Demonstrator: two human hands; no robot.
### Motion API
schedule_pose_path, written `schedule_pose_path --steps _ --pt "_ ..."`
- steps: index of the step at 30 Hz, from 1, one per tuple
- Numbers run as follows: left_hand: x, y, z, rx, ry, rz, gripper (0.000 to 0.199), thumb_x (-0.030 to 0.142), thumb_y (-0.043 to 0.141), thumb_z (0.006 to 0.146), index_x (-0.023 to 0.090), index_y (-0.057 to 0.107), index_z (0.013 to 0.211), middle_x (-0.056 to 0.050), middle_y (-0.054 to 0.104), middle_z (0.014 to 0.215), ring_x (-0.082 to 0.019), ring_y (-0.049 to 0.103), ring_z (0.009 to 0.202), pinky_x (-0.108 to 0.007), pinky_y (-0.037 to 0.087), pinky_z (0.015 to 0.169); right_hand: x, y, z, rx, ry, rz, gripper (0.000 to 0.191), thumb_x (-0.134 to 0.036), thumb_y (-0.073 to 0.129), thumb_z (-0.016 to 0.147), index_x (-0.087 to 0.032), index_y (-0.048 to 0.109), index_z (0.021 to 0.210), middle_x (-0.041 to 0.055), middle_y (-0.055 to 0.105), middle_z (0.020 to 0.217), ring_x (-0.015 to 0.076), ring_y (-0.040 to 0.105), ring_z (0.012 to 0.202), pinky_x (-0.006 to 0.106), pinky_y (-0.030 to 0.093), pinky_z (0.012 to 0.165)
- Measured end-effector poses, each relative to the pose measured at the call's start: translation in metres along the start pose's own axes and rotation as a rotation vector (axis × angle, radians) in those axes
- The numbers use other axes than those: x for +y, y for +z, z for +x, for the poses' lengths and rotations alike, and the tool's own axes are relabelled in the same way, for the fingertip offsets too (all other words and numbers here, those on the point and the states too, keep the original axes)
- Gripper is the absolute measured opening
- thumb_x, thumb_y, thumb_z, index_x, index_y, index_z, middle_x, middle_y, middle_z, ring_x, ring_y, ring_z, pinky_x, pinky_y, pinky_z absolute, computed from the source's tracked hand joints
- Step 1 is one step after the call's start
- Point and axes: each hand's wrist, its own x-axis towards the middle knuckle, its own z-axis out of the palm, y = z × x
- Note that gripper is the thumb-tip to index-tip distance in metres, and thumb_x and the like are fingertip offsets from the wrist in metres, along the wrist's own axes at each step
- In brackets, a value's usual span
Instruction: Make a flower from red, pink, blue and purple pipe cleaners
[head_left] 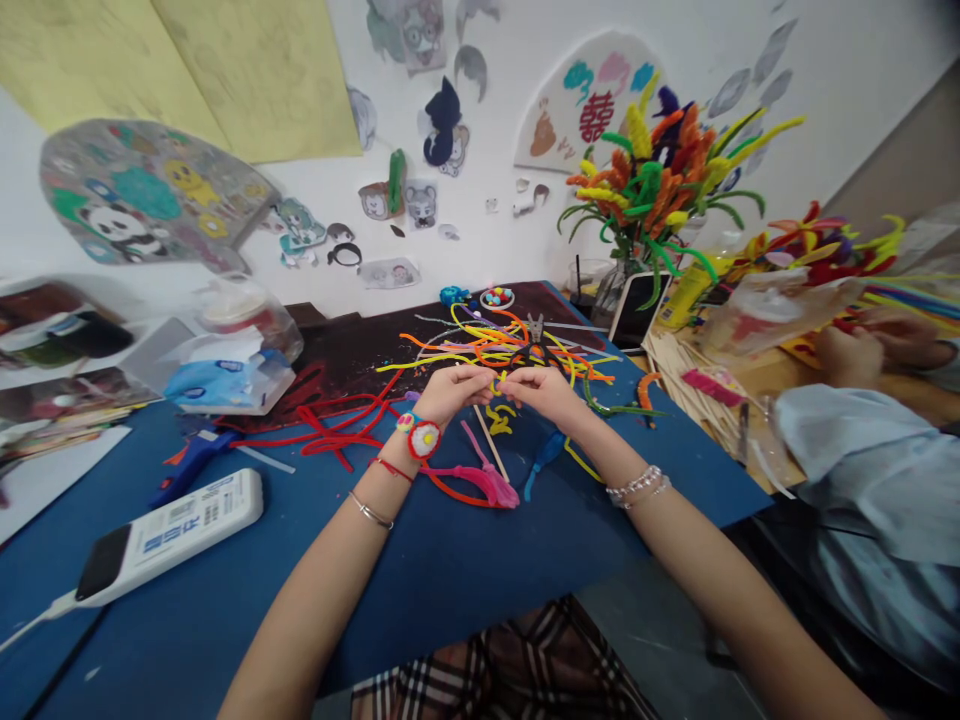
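Observation:
My left hand (451,393) and my right hand (546,392) meet above the blue mat (420,570), their fingertips pinching a short yellow pipe cleaner (495,385) between them. A thin wooden stick (489,445) runs from under my left hand toward me. A curled yellow pipe cleaner (499,420) lies just below my fingers. Beyond my hands spreads a tangle of multicoloured pipe cleaners (480,352), with small pliers (535,332) resting on it. A pink pipe cleaner tassel (489,482) and a blue piece (541,465) lie close to my wrists.
Red pipe cleaners (322,428) and a blue glue gun (193,465) lie left, near a white power strip (169,535) and a tissue box (225,385). A pipe cleaner bouquet in a vase (660,190) stands far right. A co-worker's hands (847,350) work at the right.

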Motion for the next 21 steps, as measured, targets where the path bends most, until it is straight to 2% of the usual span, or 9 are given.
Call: schedule_pose_path --steps 7,21 --pt "-0.0047 -0.0003 0.0023 -0.027 0.020 0.040 0.021 0.026 0.077 0.065 0.010 0.069 0.077 -0.001 0.068 0.062 -0.009 0.061 0.056 -0.026 0.052 0.064 0.0000 -0.0002 -0.0010 -0.060 0.020 -0.004 0.030 -0.045 0.067 0.069 -0.015 0.067 0.071 -0.0007 0.061 0.058 0.0093 0.048 0.049 0.024 0.039 0.050" --pt "-0.0100 0.0011 0.0046 -0.111 0.067 0.146 0.018 0.028 0.072 0.067 0.011 0.070 0.075 0.000 0.065 0.057 -0.009 0.057 0.050 -0.021 0.048 0.052 -0.0015 0.0001 -0.0013 -0.141 0.045 0.013 0.026 -0.040 0.065 0.070 -0.015 0.064 0.064 -0.0028 0.056 0.053 0.0092 0.046 0.050 0.024 0.036 0.051"
